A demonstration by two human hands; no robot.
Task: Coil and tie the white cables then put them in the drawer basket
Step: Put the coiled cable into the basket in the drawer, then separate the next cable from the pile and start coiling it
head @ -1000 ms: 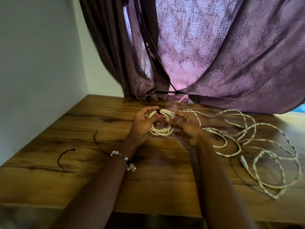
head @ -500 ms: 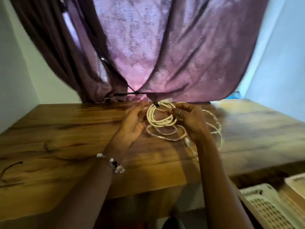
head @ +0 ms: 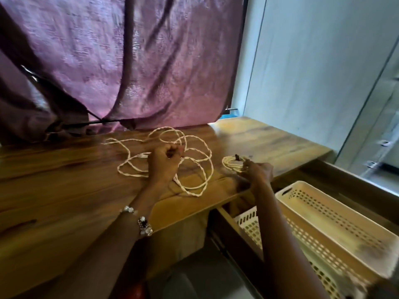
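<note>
White braided cable, coiled and tied into a small bundle (head: 234,164), is pinched in the right hand's grip (head: 258,174) above the wooden counter's (head: 64,190) edge. The left hand (head: 165,162) is clenched on the loose white braided cable (head: 194,167) sprawled over the counter. Below right, 2 cream perforated plastic baskets (head: 336,221) sit in the open drawer.

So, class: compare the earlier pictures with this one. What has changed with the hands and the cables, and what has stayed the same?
The left hand let go of the tied coil. The right hand alone carried it right, toward the open drawer's basket. The view swung right too. The loose cable stays uncoiled on the table.
</note>
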